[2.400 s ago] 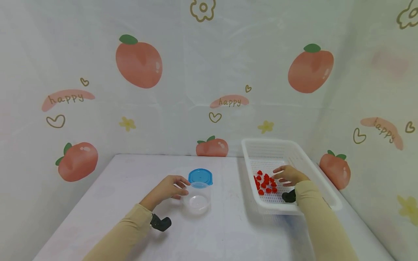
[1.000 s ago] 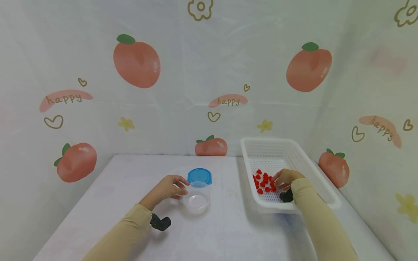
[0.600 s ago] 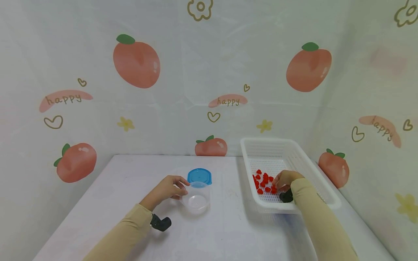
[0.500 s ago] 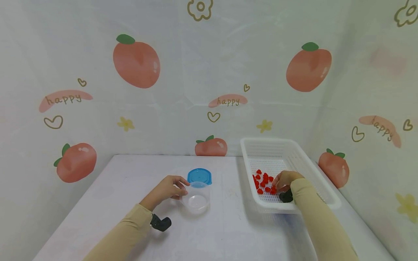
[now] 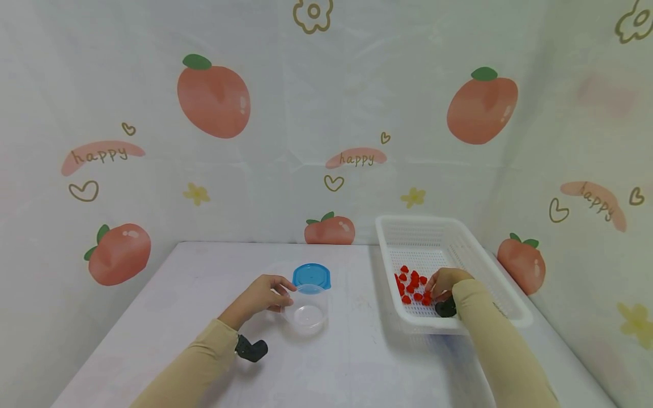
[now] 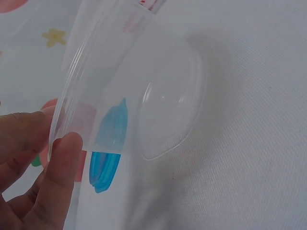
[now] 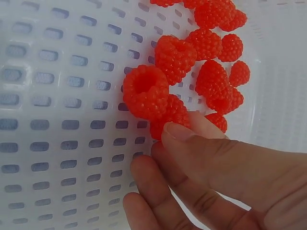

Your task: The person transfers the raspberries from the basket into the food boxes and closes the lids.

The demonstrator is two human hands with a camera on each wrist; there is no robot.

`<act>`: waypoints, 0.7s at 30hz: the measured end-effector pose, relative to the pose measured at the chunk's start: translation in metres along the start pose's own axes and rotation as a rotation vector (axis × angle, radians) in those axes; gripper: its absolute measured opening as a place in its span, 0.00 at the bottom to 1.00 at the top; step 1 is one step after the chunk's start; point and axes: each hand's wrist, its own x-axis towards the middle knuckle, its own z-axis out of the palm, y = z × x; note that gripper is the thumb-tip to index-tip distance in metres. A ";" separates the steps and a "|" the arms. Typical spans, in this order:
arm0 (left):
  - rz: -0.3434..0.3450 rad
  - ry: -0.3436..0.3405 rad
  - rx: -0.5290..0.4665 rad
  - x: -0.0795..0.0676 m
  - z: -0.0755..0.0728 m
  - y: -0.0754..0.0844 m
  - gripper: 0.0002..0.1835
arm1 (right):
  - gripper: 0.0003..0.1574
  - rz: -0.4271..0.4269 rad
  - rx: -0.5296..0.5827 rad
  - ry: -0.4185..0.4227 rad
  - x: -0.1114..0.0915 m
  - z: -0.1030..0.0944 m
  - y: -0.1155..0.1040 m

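Thumb and fingers of my left hand pinch the rim of a clear plastic tub, which stands uncovered on the table in the middle of the head view. My right hand reaches down into a white perforated basket. In the right wrist view, its thumb and forefinger close on a red raspberry, partly hidden by the thumb. Another raspberry, its hollow end showing, lies against that one. Several more raspberries are scattered along the basket's left side.
Just behind the tub lies a blue lid on the white table. The basket's raised walls surround the right hand. A white curtain printed with fruit hangs at the back and sides.
My right hand has gone down and slightly towards me among the raspberries, and its fingers have closed at one near the front of the group. My left hand stays at the tub's rim.
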 end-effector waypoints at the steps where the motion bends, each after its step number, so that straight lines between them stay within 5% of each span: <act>1: 0.000 0.002 0.001 0.000 0.000 0.000 0.14 | 0.05 0.002 -0.002 -0.001 0.000 0.000 0.000; 21: -0.023 0.018 0.021 0.001 0.002 0.002 0.14 | 0.07 0.010 -0.042 0.003 0.011 -0.001 0.004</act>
